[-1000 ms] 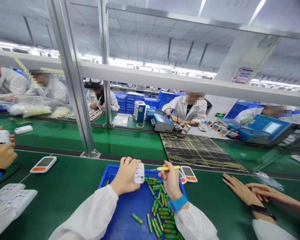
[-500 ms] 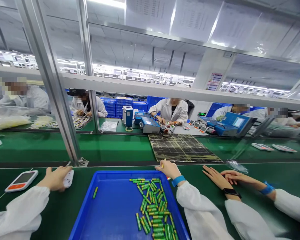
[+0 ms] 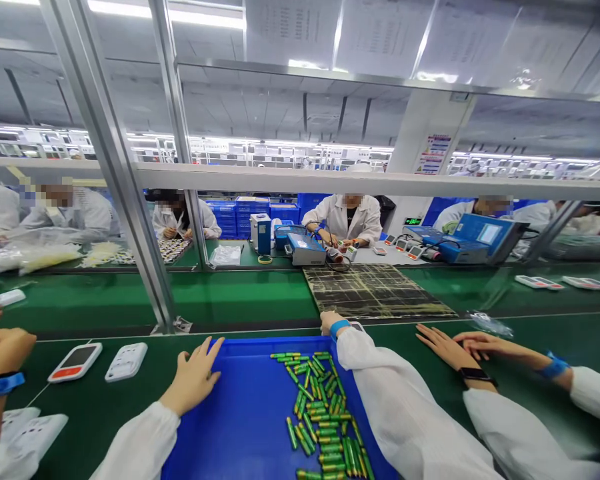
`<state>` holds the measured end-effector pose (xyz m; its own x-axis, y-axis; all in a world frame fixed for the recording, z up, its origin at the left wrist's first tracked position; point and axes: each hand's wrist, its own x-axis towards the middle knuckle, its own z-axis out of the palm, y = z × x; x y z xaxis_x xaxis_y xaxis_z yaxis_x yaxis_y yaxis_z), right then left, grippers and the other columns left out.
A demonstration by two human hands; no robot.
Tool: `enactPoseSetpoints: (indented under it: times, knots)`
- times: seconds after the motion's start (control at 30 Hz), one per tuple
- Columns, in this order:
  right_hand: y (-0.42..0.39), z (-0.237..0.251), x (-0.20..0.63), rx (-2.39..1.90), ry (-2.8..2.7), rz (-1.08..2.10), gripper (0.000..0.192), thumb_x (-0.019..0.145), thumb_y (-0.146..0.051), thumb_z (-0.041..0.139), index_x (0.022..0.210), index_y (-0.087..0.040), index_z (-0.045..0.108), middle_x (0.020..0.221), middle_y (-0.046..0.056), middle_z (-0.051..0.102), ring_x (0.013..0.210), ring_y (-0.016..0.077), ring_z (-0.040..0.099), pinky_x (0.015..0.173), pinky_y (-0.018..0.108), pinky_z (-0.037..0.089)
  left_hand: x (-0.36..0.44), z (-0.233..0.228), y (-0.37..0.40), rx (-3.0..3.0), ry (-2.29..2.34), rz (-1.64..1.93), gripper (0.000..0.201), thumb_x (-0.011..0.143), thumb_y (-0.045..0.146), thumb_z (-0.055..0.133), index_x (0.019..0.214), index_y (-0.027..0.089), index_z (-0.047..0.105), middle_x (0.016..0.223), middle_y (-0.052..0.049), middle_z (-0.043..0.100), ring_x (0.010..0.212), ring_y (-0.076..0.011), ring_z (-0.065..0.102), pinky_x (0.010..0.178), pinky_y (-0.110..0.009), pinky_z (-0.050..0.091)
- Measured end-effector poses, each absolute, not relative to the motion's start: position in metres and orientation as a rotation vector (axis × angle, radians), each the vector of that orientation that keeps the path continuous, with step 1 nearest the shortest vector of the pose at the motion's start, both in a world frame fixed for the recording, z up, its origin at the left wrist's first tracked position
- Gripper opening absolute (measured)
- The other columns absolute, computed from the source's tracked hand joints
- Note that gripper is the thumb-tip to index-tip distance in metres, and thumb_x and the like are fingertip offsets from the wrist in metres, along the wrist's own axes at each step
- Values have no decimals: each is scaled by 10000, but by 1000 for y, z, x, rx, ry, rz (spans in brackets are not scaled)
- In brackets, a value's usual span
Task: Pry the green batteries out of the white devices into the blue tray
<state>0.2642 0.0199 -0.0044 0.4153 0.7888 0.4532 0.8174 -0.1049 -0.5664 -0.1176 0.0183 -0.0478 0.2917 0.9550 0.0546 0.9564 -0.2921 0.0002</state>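
Note:
A blue tray (image 3: 240, 427) lies in front of me with several green batteries (image 3: 320, 413) heaped in its right half. My left hand (image 3: 195, 377) hovers open over the tray's near-left rim, fingers spread, holding nothing. A white device (image 3: 126, 361) lies back up on the green belt to the left of that hand. Beside it is a white and orange meter (image 3: 75, 362). My right hand (image 3: 329, 322) reaches past the tray's far right corner, by a small device (image 3: 357, 327). Its fingers are hidden behind the wrist and blue wristband.
A co-worker's two hands (image 3: 460, 343) rest on the belt at the right. Another person's hand (image 3: 5, 353) with a blue wristband is at the far left. A dark gridded mat (image 3: 375, 290) lies beyond the tray. Metal frame posts (image 3: 125, 200) stand ahead.
My left hand carried the white device left, set it on the belt and came back to the tray rim, empty. My right hand reached forward past the tray's far edge; its yellow tool is out of sight.

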Motion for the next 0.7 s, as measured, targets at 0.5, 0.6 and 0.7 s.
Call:
enactPoseSetpoints:
  times: [0.5,0.6,0.7]
  knots:
    - [18,22,215,-1043,-1434,1153,342,633,-316,736,835,-222,477,980,25,681,833,202,650,704,325,513,-125,-76,-18,-2446,-1866,-86,752,650,-88,291,1362,143,359,1494,-190,287,1221,-247,456,936,-482,320]
    - [-12,18,190,-612,-950,1598,306,672,-370,694,895,-208,561,928,57,704,888,231,649,753,358,500,-123,-69,-18,-2441,-1890,-56,770,632,-96,312,1368,128,337,1476,-215,305,1200,-251,476,955,-480,309]
    - [-28,7,171,-452,-704,1803,366,677,-414,682,933,-156,635,947,101,716,918,257,646,802,383,484,-110,-49,-22,-2423,-1929,-158,745,621,-71,357,1335,138,369,1436,-209,363,1267,-300,399,979,-545,262]
